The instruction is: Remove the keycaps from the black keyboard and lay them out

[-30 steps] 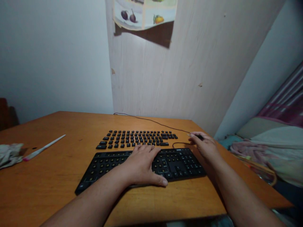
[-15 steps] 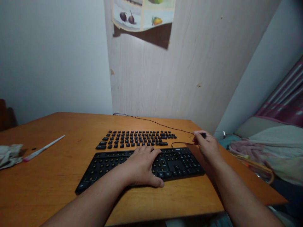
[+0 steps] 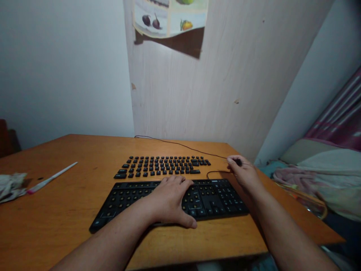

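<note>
A black keyboard frame [image 3: 126, 195] with its keycaps taken off lies on the wooden table [image 3: 70, 150]. My left hand [image 3: 169, 199] rests flat on its middle, fingers spread. Behind the frame, the loose black keycaps [image 3: 162, 165] are laid out in rows. My right hand [image 3: 244, 173] is at the table's right edge, beyond the frame's far right corner, with fingers pinched on a small black keycap [image 3: 239, 162]. The keyboard's thin black cable [image 3: 180, 144] runs across the table behind the keycaps and loops back near my right hand.
A white stick-like tool with a pink tip [image 3: 50, 177] and a crumpled cloth [image 3: 9, 186] lie at the table's left. A pale wooden panel [image 3: 197, 94] with a fruit poster [image 3: 169, 17] stands behind. Bedding [image 3: 316, 173] lies to the right, below table height.
My right hand has shifted slightly at the right edge while keeping its pinch on the small black piece. The left hand stays on the keyboard frame.
</note>
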The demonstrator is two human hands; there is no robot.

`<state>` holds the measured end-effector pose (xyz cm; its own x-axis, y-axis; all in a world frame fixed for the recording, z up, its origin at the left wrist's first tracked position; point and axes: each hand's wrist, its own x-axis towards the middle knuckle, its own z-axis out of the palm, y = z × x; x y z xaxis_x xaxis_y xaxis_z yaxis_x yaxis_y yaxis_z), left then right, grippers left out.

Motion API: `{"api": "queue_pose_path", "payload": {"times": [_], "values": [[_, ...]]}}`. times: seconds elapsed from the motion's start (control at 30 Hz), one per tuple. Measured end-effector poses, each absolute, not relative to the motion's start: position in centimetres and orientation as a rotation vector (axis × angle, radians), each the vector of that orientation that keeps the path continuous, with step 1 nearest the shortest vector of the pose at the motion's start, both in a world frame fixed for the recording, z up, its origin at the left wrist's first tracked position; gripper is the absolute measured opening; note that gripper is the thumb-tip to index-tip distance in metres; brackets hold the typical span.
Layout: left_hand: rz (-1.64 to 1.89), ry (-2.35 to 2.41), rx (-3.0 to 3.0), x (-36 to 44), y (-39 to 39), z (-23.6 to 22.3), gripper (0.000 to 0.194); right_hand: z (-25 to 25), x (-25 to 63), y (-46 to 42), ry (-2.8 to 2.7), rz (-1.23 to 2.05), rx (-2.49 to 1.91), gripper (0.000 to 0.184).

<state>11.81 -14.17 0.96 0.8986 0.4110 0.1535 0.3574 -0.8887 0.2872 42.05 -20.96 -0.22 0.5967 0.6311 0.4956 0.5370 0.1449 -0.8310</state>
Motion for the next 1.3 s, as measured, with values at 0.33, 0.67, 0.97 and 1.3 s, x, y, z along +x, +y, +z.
{"api": "queue_pose_path", "payload": {"times": [0.33, 0.67, 0.97, 1.3], "values": [[0.257, 0.597, 2.742, 11.6, -14.0, 1.4, 0.110, -1.0, 42.4, -20.2, -0.981, 0.224, -1.458, 0.042], [0.772, 0.723, 2.232, 11.3, -12.4, 3.0, 0.064, 1.5, 40.6, -20.7, -0.927, 0.285, -1.424, 0.031], [1.088, 0.745, 1.874, 8.0, -11.3, 6.0, 0.053, 2.5, 37.6, -22.9, -1.011, 0.367, -1.403, 0.029], [1.253, 0.932, 1.587, 0.3, -6.6, -0.3, 0.049, 2.4, 34.2, -24.1, -1.073, 0.510, -1.435, 0.031]]}}
